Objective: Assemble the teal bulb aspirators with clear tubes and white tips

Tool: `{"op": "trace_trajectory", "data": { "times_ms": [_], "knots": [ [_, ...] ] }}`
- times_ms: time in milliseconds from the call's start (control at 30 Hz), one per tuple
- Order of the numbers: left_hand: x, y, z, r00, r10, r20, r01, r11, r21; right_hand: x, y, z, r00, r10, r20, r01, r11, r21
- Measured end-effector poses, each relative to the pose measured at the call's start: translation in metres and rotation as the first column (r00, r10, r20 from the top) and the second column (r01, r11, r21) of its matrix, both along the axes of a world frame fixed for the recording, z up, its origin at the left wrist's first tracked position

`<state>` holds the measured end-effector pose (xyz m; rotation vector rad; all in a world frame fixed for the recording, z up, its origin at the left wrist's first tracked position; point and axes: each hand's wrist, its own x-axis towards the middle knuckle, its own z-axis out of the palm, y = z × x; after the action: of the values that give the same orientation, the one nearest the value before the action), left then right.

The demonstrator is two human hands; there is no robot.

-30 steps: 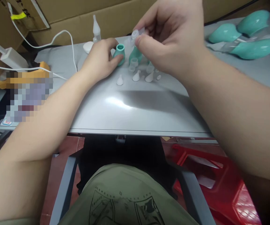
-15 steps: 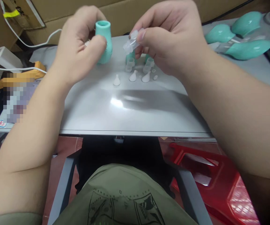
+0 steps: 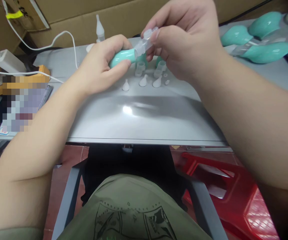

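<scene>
Teal squeeze bulb (image 3: 122, 58) gripped in my curled left hand (image 3: 103, 63); clear connector (image 3: 141, 48) pinched in my right hand (image 3: 183, 46); best kept coaxial.

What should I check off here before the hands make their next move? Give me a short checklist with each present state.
1. Teal bulb gripped by the left hand: ok, lying on its side in the grip.
2. Clear connector pinched in the right hand: ok, between thumb and fingers.
3. Connector lined up with the bulb's mouth: ok, its near end is at the mouth.
4. Connector fully seated: cannot tell, the joint is too small.
5. White cones standing on the table: ok, three in front of the hands.
</scene>
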<state>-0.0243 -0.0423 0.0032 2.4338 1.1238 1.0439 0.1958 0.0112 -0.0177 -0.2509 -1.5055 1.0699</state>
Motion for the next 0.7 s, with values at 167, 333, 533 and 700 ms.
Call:
{"op": "trace_trajectory", "data": {
  "times_ms": [167, 333, 533, 700],
  "knots": [
    [0.001, 0.002, -0.005, 0.997, 0.067, 0.042, -0.066, 0.998, -0.014, 0.007, -0.004, 0.005, 0.994, -0.015, 0.109, 0.009, 0.999, 0.047],
    [-0.003, 0.002, -0.004, 0.997, 0.064, 0.039, -0.067, 0.996, 0.062, 0.010, 0.000, 0.002, 0.979, 0.003, 0.201, -0.017, 0.998, 0.067],
    [-0.009, 0.006, -0.004, 0.997, 0.063, -0.049, -0.059, 0.995, 0.075, 0.023, 0.011, -0.001, 0.899, -0.155, 0.409, 0.076, 0.976, 0.203],
    [-0.010, 0.008, -0.005, 0.998, 0.033, -0.050, -0.027, 0.994, 0.105, 0.027, 0.006, 0.003, 0.802, -0.319, 0.505, 0.146, 0.924, 0.352]
  ]
}}
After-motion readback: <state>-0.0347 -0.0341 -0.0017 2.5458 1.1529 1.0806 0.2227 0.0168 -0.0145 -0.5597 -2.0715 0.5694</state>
